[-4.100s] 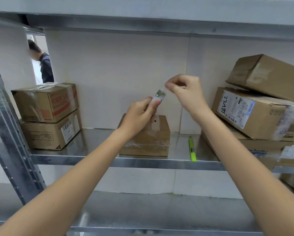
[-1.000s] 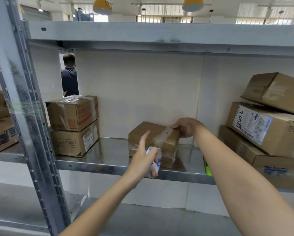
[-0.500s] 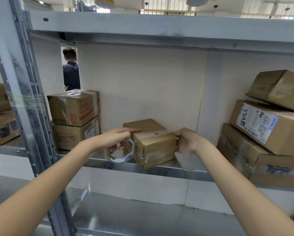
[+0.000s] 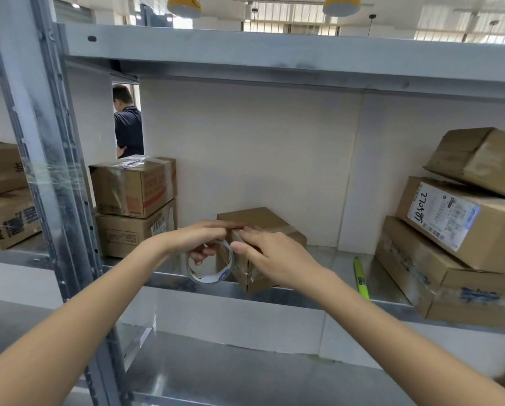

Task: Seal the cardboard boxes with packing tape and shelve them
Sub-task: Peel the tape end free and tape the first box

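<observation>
**Hands meet at the small box's near corner**

Left hand (image 4: 200, 240) holds the tape roll (image 4: 210, 265) from above, fingers curled through and round its ring, the index finger reaching onto the top edge of the box (image 4: 255, 221). The roll hangs upright against the box's left face, just over the front lip of the shelf (image 4: 301, 298). Right hand (image 4: 270, 254) lies on the box's near corner with fingers straight and pressed flat along the top edge and the taped side, thumb pointing left toward the roll; it grips nothing. The fingertips of both hands nearly touch on that edge.

The box sits turned at an angle, one corner toward the camera, near the shelf's front and about midway along it. Clear tape already shines across its top and down its front face.

To the left stand two stacked boxes (image 4: 134, 206), the upper one wrapped in crinkled tape. To the right a pile of larger boxes (image 4: 462, 230) leans unevenly, one bearing a white label with handwriting. A green-yellow marker (image 4: 361, 276) lies on the shelf between the small box and that pile. A steel upright (image 4: 44, 159) crosses the left foreground, and behind it, through a gap, a person (image 4: 128, 124) in a dark shirt stands facing away.
</observation>
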Available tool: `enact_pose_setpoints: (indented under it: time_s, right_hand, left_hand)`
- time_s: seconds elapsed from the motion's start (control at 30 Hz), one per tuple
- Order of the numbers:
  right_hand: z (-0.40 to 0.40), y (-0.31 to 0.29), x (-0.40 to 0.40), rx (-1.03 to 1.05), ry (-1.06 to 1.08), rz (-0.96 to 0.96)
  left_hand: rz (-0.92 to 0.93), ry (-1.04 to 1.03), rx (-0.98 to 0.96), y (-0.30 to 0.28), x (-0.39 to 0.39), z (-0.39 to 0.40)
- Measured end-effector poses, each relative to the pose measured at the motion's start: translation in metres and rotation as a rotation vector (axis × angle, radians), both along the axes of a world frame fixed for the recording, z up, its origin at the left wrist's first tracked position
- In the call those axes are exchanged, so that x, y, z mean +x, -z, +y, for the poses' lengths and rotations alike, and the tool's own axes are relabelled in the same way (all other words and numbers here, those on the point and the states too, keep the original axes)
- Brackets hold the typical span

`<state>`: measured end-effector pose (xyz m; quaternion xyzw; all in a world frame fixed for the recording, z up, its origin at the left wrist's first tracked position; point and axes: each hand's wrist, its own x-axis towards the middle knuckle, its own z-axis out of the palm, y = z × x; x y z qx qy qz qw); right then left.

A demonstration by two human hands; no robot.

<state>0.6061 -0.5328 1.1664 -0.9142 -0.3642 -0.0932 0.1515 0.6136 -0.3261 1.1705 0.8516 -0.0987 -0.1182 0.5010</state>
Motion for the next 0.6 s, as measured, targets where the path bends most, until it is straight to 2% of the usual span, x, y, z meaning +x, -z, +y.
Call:
enact_pose_setpoints:
  time_s: [0.17,0.33,0.47,0.6]
  right_hand:
    - [-0.019,0.004,0.005,-0.02,0.036,0.016]
    - [-0.041,0.005,0.019,0.012,0.218,0.033]
    - [-0.031,0.011,0.017,0.088,0.324,-0.007]
    - [-0.026,0.013,0.02,0.215,0.427,0.075]
  left_hand:
    - [-0.005,0.001,-0.036,0.001,-0.002,-0.002]
    - [-0.022,-0.016,0.003,0.002,-0.002,-0.004]
    - [-0.025,-0.028,-0.015,0.003,-0.005,-0.007]
    - [-0.034,-0.021,-0.01,0.001,-0.01,-0.009]
